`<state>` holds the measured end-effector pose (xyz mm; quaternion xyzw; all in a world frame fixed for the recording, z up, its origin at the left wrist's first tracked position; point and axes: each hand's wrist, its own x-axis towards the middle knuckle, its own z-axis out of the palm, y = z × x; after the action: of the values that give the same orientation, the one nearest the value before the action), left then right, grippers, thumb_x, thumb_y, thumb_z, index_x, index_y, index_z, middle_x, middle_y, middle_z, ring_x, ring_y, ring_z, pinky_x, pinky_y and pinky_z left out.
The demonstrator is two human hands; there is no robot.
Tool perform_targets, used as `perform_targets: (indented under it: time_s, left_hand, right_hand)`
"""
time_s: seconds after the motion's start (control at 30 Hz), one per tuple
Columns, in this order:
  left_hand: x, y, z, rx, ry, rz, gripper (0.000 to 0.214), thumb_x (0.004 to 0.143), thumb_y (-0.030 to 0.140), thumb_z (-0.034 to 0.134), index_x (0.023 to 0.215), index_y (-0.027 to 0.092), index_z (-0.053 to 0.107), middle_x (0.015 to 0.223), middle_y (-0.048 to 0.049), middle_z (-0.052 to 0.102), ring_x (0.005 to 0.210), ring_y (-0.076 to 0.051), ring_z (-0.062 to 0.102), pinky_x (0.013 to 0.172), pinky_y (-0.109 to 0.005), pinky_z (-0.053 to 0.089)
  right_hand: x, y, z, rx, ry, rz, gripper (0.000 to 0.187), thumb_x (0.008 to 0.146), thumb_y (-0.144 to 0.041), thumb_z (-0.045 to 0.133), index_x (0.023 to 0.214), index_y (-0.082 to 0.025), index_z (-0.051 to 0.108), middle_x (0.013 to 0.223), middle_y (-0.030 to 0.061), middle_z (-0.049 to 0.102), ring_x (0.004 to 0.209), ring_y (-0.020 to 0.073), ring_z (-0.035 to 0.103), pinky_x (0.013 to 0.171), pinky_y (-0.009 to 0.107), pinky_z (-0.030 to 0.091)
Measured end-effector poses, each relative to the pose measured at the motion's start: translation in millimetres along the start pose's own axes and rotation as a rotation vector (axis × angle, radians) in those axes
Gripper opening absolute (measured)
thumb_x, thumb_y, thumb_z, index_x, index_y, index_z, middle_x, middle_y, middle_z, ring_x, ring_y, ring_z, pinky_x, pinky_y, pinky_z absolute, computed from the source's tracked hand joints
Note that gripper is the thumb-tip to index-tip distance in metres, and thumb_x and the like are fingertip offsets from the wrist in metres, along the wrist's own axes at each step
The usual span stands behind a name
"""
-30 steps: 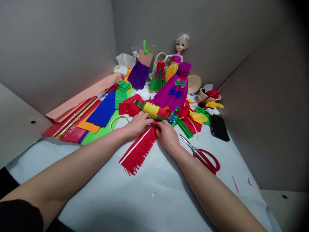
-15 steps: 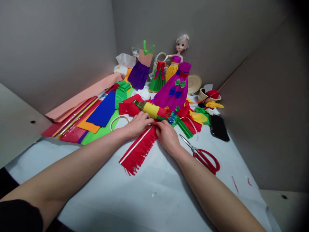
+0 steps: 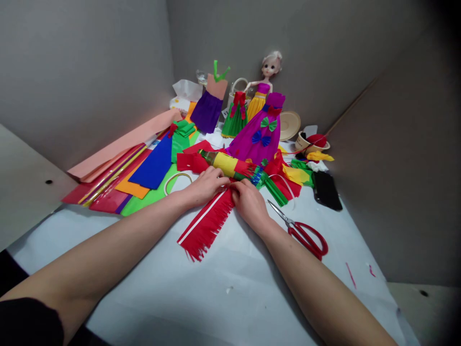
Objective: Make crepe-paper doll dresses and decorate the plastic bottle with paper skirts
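Note:
A red fringed paper strip (image 3: 207,223) with a white band along one edge lies on the white table cover (image 3: 223,288). My left hand (image 3: 205,185) and my right hand (image 3: 250,204) meet at its far end, fingers curled and pinching that end. Just beyond my fingers lies a bottle (image 3: 230,166) wrapped in yellow, red and green paper fringe.
Red-handled scissors (image 3: 304,233) lie right of my right hand. Coloured paper sheets (image 3: 144,166) are stacked at the left. Behind stand paper dresses (image 3: 261,134) and a doll (image 3: 266,79). A black phone (image 3: 327,191), a bowl with red scraps (image 3: 311,142) and grey walls close in.

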<state>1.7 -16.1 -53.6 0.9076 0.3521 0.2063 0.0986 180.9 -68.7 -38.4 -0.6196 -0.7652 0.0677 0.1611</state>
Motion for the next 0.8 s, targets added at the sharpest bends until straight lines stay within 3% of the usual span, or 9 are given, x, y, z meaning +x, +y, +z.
perform_targets:
  time_s: [0.57, 0.8]
  left_hand:
    - [7.7, 1.8, -0.4, 0.027, 0.008, 0.014, 0.016, 0.095, 0.025, 0.049, 0.097, 0.019, 0.063, 0.099, -0.0079, 0.054, 0.096, -0.024, 0.045, 0.085, -0.038, 0.042]
    - [8.1, 7.2, -2.5, 0.113, -0.026, 0.029, 0.023, 0.1, 0.029, 0.039, 0.095, 0.018, 0.058, 0.098, -0.009, 0.054, 0.096, -0.025, 0.045, 0.082, -0.04, 0.042]
  right_hand:
    - [1.1, -0.1, 1.2, -0.004, -0.002, -0.004, 0.029, 0.097, -0.024, 0.044, 0.112, -0.021, 0.069, 0.106, 0.0082, 0.064, 0.102, 0.0197, 0.061, 0.088, 0.027, 0.043]
    - [1.0, -0.2, 1.9, -0.008, 0.0, -0.009, 0.028, 0.095, -0.022, 0.045, 0.111, -0.021, 0.069, 0.106, 0.0083, 0.064, 0.101, 0.0196, 0.061, 0.088, 0.027, 0.043]
